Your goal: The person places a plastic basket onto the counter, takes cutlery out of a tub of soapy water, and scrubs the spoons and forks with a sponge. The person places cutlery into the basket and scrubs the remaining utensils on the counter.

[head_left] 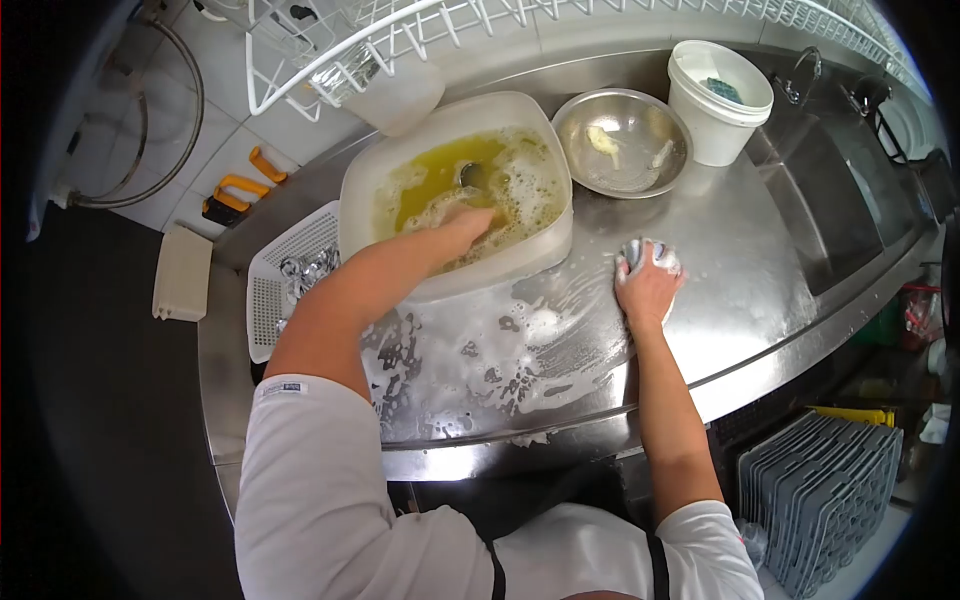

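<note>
My left hand point(470, 222) reaches down into a large whitish plastic basin point(357, 190) of yellowish, soapy water. Its fingers are under the water and suds, so what they hold cannot be seen. Just beyond them, a shiny, dark-rimmed metal item point(470, 175) shows through the surface. On the steel counter point(720, 260), to the right of the basin, my right hand point(650, 287) is closed over a foamy sponge point(633, 252), mostly covered by fingers and lather. White suds point(470, 350) streak the counter between my arms.
A steel bowl point(632, 180) with pale scraps stands behind my right hand, beside a white bucket point(735, 130) holding a blue-green scourer point(723, 90). A perforated basket point(262, 310) of cutlery sits left. A sink point(850, 170) lies right; a white wire rack point(400, 40) hangs above.
</note>
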A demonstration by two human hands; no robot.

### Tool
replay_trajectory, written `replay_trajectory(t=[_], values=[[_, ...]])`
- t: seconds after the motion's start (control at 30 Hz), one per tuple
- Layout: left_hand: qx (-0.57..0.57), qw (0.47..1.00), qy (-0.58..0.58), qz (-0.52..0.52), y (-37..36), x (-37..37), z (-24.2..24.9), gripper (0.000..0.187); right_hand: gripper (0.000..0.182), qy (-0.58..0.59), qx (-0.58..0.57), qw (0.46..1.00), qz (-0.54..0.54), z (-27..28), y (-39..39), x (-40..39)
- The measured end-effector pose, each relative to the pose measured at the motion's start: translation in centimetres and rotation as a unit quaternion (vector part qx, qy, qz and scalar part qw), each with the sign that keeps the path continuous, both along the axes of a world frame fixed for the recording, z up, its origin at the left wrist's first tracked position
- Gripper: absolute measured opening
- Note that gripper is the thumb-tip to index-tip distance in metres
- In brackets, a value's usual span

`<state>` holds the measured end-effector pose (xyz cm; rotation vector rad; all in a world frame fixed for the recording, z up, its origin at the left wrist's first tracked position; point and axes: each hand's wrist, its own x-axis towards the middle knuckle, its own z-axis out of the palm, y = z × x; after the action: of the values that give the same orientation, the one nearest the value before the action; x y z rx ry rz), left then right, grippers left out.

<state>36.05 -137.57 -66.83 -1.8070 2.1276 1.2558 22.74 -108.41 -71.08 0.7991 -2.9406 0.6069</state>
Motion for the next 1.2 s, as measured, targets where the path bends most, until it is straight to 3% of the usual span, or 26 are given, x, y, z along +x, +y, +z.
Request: replay_trajectory(t=[0.1,0.2,0.3,0.4,0.57,0.63,0.7,0.8,0.9,1.0,1.1,1.13,1.2], values=[[-0.073,0.994,-0.077,-0.002,-1.5,2.9,0.9,0.057,0.053,0.02,-0.011,1.0,-0.006,-0.7,0.1,-0.1],[-0.024,0.998,-0.032,-0.04,-4.8,8.0,-4.0,0.072,0.053,-0.005,-0.007,1.0,0.002,-0.8,0.1,-0.5],[0.127,0.987,-0.093,0.037,-4.7,7.8,-2.1,0.087,0.053,-0.007,-0.004,1.0,0.014,-0.8,0.0,-0.7],[0.099,0.984,-0.136,0.067,-3.3,5.6,-1.0,0.088,0.049,0.032,-0.006,0.999,0.025,-1.2,-0.4,-0.8],[0.219,0.969,-0.066,-0.097,-5.7,7.5,-1.7,0.092,0.049,0.052,-0.004,0.998,0.031,-0.7,-0.5,-0.6],[0.227,0.971,-0.018,-0.079,-6.2,8.4,-2.6,0.088,0.05,0.035,-0.003,0.999,0.042,-0.2,-1.0,-0.5],[0.161,0.987,-0.013,-0.008,-1.8,5.7,1.4,0.08,0.052,0.009,0.004,0.999,0.042,-0.1,-1.0,-0.5],[0.141,0.982,0.029,0.121,-2.7,4.2,-0.3,0.061,0.051,0.011,0.012,0.999,0.045,0.0,-1.2,-0.4],[0.187,0.969,0.084,0.135,-5.8,3.6,-3.1,0.05,0.051,0.026,0.014,0.999,0.04,-0.6,-1.3,-0.4],[0.282,0.938,0.172,0.101,-7.8,3.0,-3.7,0.073,0.049,0.042,0.02,0.998,0.039,-0.6,-1.5,-0.2],[0.265,0.928,0.203,0.165,-9.0,1.4,-5.2,0.039,0.051,0.04,0.033,0.998,0.026,-0.6,-1.7,-0.1],[0.264,0.924,0.216,0.174,-9.1,1.4,-5.6,0.038,0.051,0.043,0.032,0.998,0.027,-0.6,-1.7,0.0],[0.261,0.915,0.241,0.192,-6.1,1.4,-1.0,0.035,0.051,0.048,0.032,0.998,0.027,-0.7,-1.7,0.0]])
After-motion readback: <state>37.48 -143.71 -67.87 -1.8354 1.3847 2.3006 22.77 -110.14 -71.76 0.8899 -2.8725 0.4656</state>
